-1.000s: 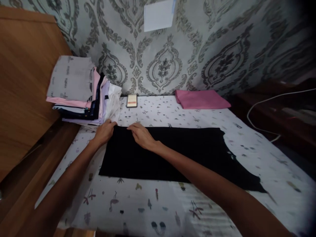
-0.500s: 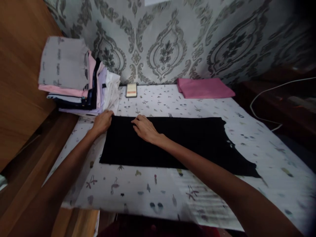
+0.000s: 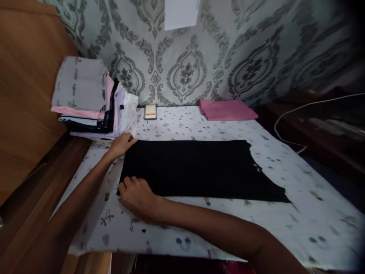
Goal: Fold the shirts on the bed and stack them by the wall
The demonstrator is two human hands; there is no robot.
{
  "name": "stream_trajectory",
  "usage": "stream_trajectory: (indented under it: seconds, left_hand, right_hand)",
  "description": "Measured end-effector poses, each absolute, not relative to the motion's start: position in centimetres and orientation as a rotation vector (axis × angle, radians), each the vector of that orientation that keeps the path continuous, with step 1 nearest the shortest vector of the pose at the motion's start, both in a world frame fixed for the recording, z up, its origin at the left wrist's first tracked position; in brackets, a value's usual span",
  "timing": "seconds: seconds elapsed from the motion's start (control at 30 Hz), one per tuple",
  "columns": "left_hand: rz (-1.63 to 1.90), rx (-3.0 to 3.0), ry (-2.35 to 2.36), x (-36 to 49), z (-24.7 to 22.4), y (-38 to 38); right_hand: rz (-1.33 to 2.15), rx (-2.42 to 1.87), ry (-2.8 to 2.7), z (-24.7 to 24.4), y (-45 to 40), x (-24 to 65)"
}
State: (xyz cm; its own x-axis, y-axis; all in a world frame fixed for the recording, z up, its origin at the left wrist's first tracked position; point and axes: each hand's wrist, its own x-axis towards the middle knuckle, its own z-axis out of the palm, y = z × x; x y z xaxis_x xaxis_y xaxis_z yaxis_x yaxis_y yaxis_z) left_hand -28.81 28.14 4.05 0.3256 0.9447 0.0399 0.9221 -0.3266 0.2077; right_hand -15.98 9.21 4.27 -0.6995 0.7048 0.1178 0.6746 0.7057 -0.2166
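A black garment (image 3: pixel 188 167) lies flat and folded into a long strip on a white printed sheet (image 3: pixel 182 224). Its right end is uneven and curves down to a point, with small pale marks near that edge. At the far left corner my left hand (image 3: pixel 123 144) pinches the cloth between thumb and fingers. My right hand (image 3: pixel 138 196) has its fingers curled over the near left corner, gripping the fabric there. The left edge of the cloth runs between the two hands.
A stack of folded clothes (image 3: pixel 80 85) stands at the back left beside a wooden cabinet (image 3: pixel 25 76). By the patterned wall lie a small framed card (image 3: pixel 150 112) and a folded pink cloth (image 3: pixel 228 110). A white cable (image 3: pixel 275 127) hangs at the right.
My right hand has moved from the upper middle of the garment to its near left corner. My left hand stays at the far left corner. The view has tilted up slightly.
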Motion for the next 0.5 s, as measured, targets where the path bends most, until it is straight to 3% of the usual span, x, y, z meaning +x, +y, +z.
stream_trajectory:
  seconds: [0.17, 0.5]
  left_hand:
    - [0.212, 2.4, 1.768, -28.7, 3.9, 28.9]
    - [0.479, 2.241, 1.584, -26.2, 8.0, 28.0]
  right_hand:
    - [0.281, -1.174, -2.662, 5.0, 9.2, -15.7]
    - [1.177, -1.377, -1.588, 5.6, 9.8, -11.1]
